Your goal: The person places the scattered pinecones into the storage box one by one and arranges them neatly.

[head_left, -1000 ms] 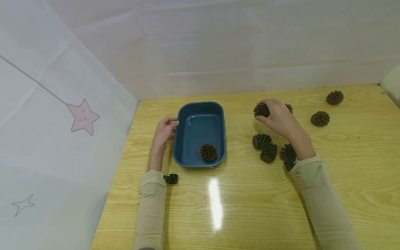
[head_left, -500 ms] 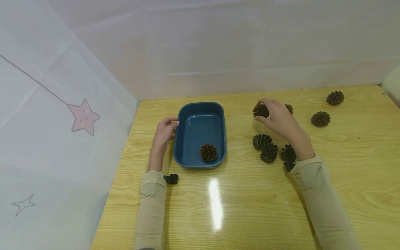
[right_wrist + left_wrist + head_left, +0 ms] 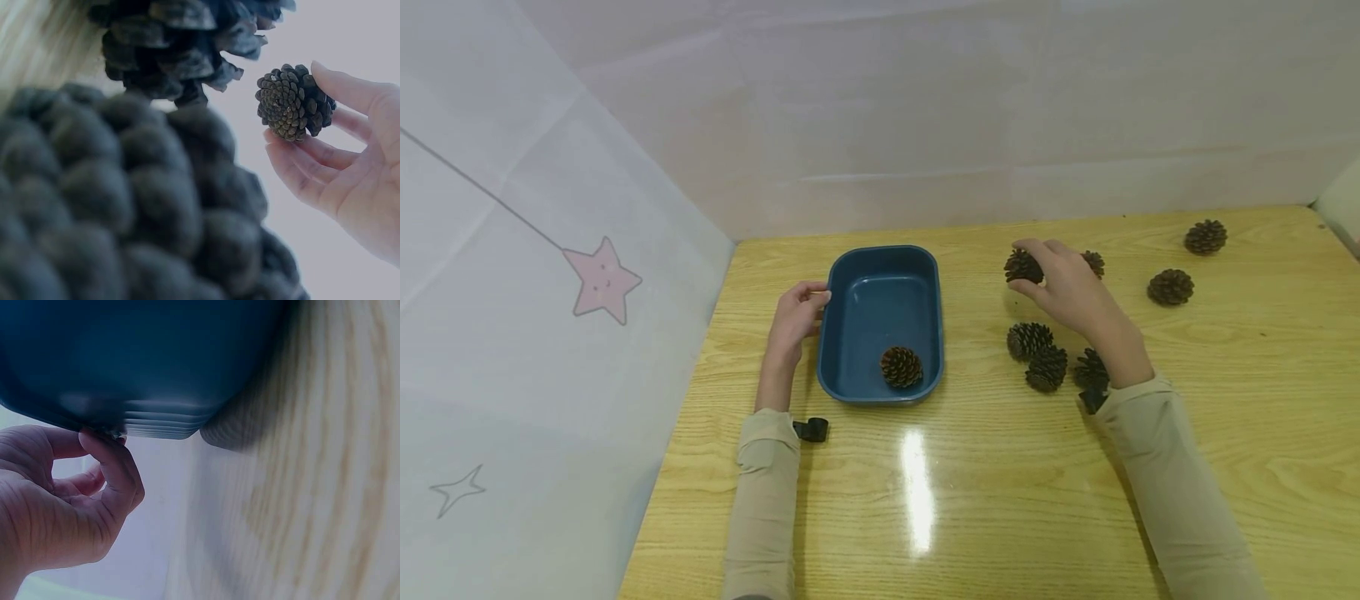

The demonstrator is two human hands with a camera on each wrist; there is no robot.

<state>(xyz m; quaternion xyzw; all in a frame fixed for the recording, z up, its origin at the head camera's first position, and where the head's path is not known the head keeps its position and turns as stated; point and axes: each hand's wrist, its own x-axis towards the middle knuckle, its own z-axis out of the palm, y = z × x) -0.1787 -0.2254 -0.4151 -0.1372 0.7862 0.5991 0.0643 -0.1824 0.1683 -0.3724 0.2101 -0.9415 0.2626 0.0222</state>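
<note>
A deep blue rectangular tray (image 3: 880,402) stands on the wooden table, with one brown pine cone (image 3: 901,367) inside near its front right corner. My left hand (image 3: 795,321) is at the tray's left side, thumb and bent fingers gripping the rim. In the left wrist view the fingertips (image 3: 94,440) meet the tray's edge. To the right of the tray, my right hand (image 3: 1067,287) holds a pine cone (image 3: 1022,266) between thumb and fingers. The right wrist view shows this held pine cone (image 3: 287,103) past two blurred pine cones close to the camera.
In front of my right hand lie two pine cones, the left one (image 3: 1029,341) against the other (image 3: 1047,368). Another cone (image 3: 1090,367) is beside my right wrist. One cone (image 3: 1093,263) is partly hidden behind that hand. Two more cones (image 3: 1170,287) lie farther right.
My right hand has shifted very slightly left with the pine cone. My left hand and the tray keep their places.
</note>
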